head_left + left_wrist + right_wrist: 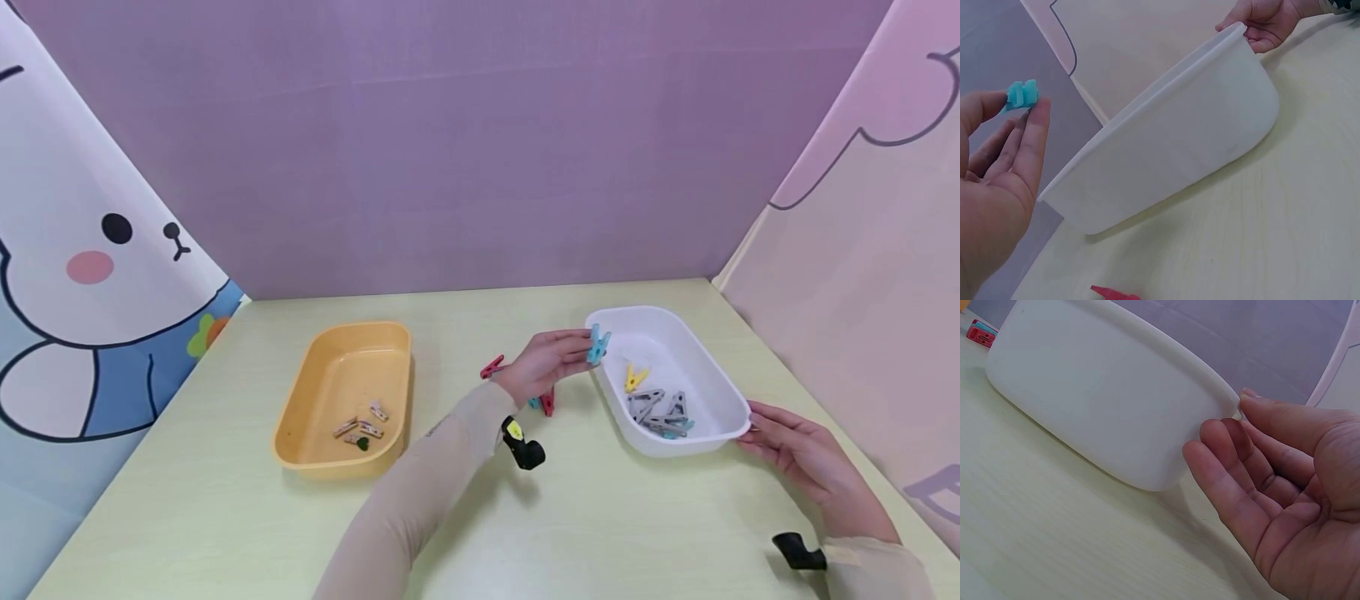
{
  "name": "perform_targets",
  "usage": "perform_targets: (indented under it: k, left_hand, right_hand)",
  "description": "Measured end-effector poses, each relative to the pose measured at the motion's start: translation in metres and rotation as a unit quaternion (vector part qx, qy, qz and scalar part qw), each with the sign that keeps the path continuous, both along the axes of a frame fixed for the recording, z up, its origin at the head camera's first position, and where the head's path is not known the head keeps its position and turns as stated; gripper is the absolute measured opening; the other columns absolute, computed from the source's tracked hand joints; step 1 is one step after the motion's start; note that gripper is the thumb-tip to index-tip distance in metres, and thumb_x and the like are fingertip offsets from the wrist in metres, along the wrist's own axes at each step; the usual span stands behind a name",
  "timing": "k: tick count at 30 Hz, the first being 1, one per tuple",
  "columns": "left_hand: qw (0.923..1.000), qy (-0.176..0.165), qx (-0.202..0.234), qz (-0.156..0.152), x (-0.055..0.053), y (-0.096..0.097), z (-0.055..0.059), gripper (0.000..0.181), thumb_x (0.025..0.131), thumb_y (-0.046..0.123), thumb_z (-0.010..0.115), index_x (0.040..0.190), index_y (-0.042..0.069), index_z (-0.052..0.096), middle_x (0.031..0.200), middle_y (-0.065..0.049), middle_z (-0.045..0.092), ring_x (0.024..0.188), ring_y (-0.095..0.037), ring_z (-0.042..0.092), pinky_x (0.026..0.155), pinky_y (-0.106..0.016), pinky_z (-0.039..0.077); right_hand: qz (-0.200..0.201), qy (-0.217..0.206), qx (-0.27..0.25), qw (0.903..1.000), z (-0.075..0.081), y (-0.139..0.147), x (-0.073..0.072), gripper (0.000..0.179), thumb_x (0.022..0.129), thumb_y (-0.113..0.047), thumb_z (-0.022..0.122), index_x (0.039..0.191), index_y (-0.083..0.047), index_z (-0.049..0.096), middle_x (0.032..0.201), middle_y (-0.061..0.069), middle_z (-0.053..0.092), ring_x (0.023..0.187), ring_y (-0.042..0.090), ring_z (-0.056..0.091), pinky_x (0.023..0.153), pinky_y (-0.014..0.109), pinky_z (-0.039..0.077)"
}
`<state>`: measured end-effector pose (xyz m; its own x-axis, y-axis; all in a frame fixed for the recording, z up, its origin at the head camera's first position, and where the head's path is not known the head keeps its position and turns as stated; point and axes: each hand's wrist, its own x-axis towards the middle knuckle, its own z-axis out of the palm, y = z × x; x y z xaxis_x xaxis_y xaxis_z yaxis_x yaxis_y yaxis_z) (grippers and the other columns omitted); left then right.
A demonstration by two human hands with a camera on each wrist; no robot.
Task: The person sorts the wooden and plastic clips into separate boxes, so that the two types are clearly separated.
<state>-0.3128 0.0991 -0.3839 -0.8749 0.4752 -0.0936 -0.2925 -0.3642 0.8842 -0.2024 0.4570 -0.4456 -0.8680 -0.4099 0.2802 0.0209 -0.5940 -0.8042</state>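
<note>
My left hand (pixel 550 360) pinches a light-blue clothespin (pixel 597 345) between thumb and fingertips, at the left rim of a white plastic tub (pixel 693 354). In the left wrist view the same clothespin (pixel 1022 95) sits at the fingertips, with the tub's outer wall (pixel 1172 150) beyond it. On the other side, my right hand (pixel 802 450) grips the tub's near right corner, thumb on the rim and fingers curled under it, as the right wrist view shows. Inside the tub lie a yellow clothespin (pixel 635 378) and several grey ones (pixel 660 412), with a bit of blue among them.
A yellow-orange tub (pixel 341 358) stands on the left, holding several small wooden clothespins (pixel 367 428). Between the tubs, partly hidden by my left hand, red clothespins (pixel 548 403) lie on the pale table (pixel 600 517). A purple cloth wall (pixel 480 167) rises behind the table.
</note>
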Motion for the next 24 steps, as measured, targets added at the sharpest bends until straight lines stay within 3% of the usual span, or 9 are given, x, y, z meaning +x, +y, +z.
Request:
perform_targets:
  k: [14,24]
  left_hand:
    - [0.9997,-0.011,0.023,0.002,0.000,0.033,0.001,0.031,0.097,-0.005,0.058,0.127,-0.007,0.063,0.107,-0.012,0.070,0.091,-0.017,0.067,0.092,-0.035,0.055]
    - [0.9993,-0.033,0.001,0.017,0.000,0.056,0.001,0.026,0.096,-0.002,0.062,0.121,-0.004,0.068,0.107,-0.013,0.072,0.094,-0.019,0.069,0.088,-0.032,0.057]
  right_hand:
    - [-0.002,-0.001,-0.002,1.0000,-0.001,0.000,-0.001,0.046,0.102,0.016,0.025,0.126,0.007,0.064,0.116,0.024,0.068,0.102,0.033,0.069,0.090,0.039,0.054]
    - [-0.001,-0.006,-0.009,0.9999,0.000,-0.001,0.001,0.046,0.102,0.016,0.026,0.126,0.007,0.064,0.117,0.023,0.068,0.103,0.033,0.069,0.090,0.039,0.054]
